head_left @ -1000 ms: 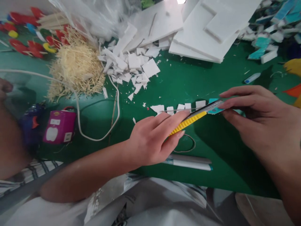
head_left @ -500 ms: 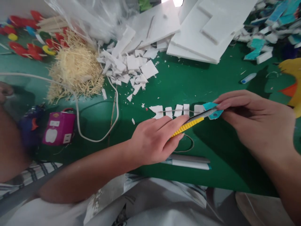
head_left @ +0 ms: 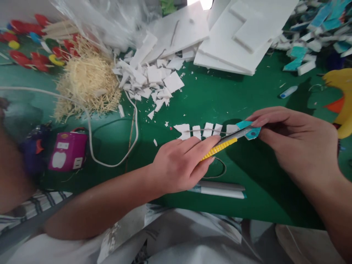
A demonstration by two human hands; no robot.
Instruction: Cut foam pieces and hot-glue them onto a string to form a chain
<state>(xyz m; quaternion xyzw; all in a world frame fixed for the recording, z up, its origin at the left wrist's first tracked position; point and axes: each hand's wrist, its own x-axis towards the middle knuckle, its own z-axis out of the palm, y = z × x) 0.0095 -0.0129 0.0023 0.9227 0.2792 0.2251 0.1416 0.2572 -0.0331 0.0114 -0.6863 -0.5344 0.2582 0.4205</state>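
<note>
My left hand [head_left: 181, 165] is closed round a yellow utility knife [head_left: 220, 148], its grey blade end pointing right. The blade end lies over a turquoise foam piece [head_left: 252, 132], which my right hand [head_left: 297, 141] pinches at its right edge between thumb and fingers. Several white foam pieces [head_left: 208, 129] sit in a row to the left of it, joined by a thin string [head_left: 198, 130]. A loop of similar string [head_left: 222, 172] curves below the knife. Whether the blade cuts into the foam, I cannot tell.
White foam sheets [head_left: 236, 40] and scraps [head_left: 154, 79] lie at the back. Left are thin wooden sticks [head_left: 88, 80], a magenta box [head_left: 68, 151], a white cord [head_left: 90, 143] and a co-worker's arm [head_left: 13, 161]. Markers [head_left: 222, 190] lie in front; a yellow foam shape [head_left: 339, 99] is at right.
Almost nothing differs. The view has shifted slightly, and one white foam piece on the string is tilted a little more. Both hands keep their hold.
</note>
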